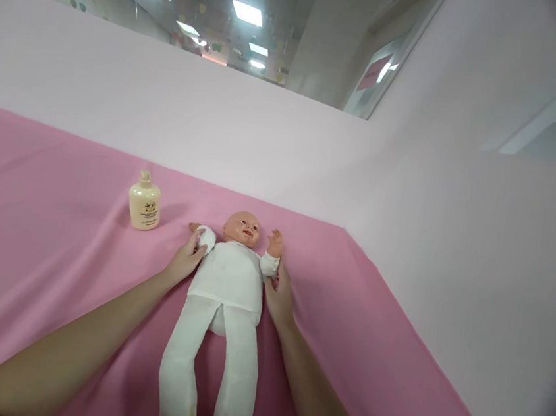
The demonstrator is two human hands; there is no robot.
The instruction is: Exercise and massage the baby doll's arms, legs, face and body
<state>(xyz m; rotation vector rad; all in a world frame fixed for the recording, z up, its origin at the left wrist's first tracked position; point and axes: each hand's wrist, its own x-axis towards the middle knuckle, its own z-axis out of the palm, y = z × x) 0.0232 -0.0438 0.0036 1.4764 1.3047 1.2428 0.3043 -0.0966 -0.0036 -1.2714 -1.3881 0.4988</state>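
Observation:
A baby doll [227, 275] in a white top and trousers lies on its back on the pink sheet [76, 279], head toward the wall. My left hand [187, 258] is closed around the doll's sleeved arm at the left, thumb on top. At the right, my right hand [279, 294] grips the doll's other arm near the elbow, some of its fingers hidden behind the sleeve. Both small doll hands stick out beyond my grip, the right one raised with spread fingers. The doll's feet are cut off at the bottom edge.
A cream pump bottle [145, 202] with dark print stands on the sheet, left of the doll's head. Behind runs a white wall [245, 145] with a window [257, 27] above it; the wall continues down the right side along the sheet's edge.

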